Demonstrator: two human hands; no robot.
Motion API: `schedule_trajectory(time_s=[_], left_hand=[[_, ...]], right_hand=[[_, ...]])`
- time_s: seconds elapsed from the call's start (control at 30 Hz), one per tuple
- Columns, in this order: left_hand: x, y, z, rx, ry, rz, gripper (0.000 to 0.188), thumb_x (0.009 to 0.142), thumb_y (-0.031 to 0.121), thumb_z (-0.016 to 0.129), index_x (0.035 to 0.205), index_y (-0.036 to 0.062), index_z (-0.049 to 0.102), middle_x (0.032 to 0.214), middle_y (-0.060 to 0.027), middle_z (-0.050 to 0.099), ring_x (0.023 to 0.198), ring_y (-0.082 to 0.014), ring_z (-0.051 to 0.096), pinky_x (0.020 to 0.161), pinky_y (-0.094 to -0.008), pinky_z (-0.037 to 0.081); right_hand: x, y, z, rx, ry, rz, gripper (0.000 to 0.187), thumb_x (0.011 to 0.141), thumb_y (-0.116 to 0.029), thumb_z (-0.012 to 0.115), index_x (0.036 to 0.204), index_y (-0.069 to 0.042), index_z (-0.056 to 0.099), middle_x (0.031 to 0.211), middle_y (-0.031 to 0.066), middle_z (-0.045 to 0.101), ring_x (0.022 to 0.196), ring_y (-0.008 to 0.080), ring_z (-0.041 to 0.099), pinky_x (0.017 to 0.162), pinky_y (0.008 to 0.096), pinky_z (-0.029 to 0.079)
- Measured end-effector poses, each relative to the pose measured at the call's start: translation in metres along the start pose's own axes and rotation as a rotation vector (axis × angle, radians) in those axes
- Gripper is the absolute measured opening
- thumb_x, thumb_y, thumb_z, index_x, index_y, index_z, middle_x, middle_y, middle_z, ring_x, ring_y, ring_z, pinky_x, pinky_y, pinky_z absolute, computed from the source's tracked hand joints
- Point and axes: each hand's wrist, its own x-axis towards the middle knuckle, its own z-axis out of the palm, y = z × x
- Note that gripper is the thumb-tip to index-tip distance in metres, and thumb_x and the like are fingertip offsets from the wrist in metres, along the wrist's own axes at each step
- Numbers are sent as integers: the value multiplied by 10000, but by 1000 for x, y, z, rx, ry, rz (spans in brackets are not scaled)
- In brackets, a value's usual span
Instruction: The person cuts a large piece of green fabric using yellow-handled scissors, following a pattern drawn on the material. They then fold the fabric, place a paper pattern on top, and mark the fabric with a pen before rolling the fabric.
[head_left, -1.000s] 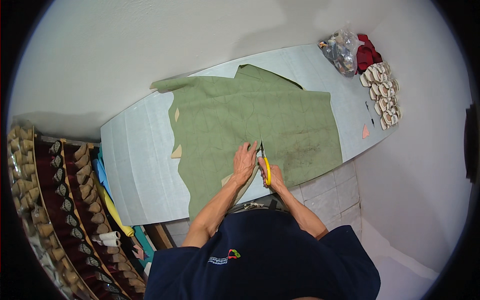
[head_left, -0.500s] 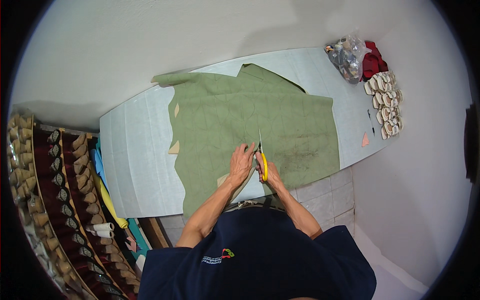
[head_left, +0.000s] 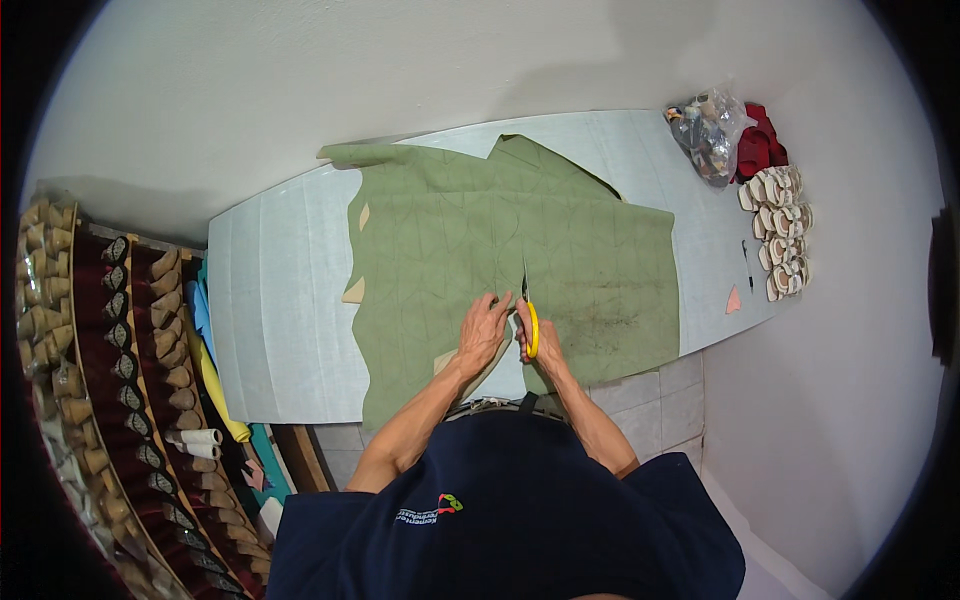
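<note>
A large green sheet of material [head_left: 440, 240], marked with faint drawn outlines, lies across the table with its far part folded over. My right hand [head_left: 538, 338] grips a pair of scissors [head_left: 533, 328] by the yellow handles. Their narrow blades point away from me over the sheet, at the head of a cut that gapes toward my body. Just left of the blades, my left hand [head_left: 484, 330] rests on the sheet with its fingers stretched out. Whether the blades are parted is too small to tell.
The pale table [head_left: 285, 300] stands against the wall. At its right end are a pink scrap [head_left: 733, 300], a pen [head_left: 747, 265], white sandals [head_left: 783, 232], a clear bag of items [head_left: 710, 138] and red material [head_left: 760, 140]. Shoe lasts fill a rack [head_left: 130, 400] at left.
The whole view has shifted and tilted slightly. Both hands keep nearly the same places on the sheet, with the scissors still in my right hand.
</note>
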Motion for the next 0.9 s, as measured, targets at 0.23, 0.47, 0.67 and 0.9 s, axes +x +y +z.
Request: schedule_trajectory(time_s=[0.23,0.47,0.67,0.9], left_hand=[[-2,1,-6,-39,-9,-18,415,991,118,593,1404,77,606,1118,-192,600,1003,-390,584,842,-478,506],[-2,5,-7,-57,-3,-37,417,990,114,593,1405,75,606,1091,-189,602,997,-387,587,839,-479,503],[-1,5,-9,-89,5,-42,414,985,100,597,1398,74,615,1055,-190,607,979,-392,602,825,-476,506],[-1,8,-14,-131,24,-75,405,981,86,603,1385,67,626,1041,-198,618,951,-396,619,813,-468,513]], right_hand=[[17,-6,0,47,-53,-35,809,832,-819,623,694,-24,564,549,36,492,434,150,512,410,301,444],[20,-9,-2,-18,-10,-7,871,822,-874,559,793,-4,591,556,30,480,440,157,512,425,297,449],[32,-22,0,36,-35,-89,886,815,-873,565,749,9,602,552,39,491,434,160,524,413,298,448],[31,-29,-3,-26,3,-46,867,846,-847,560,699,8,589,544,62,506,422,170,521,395,314,435]])
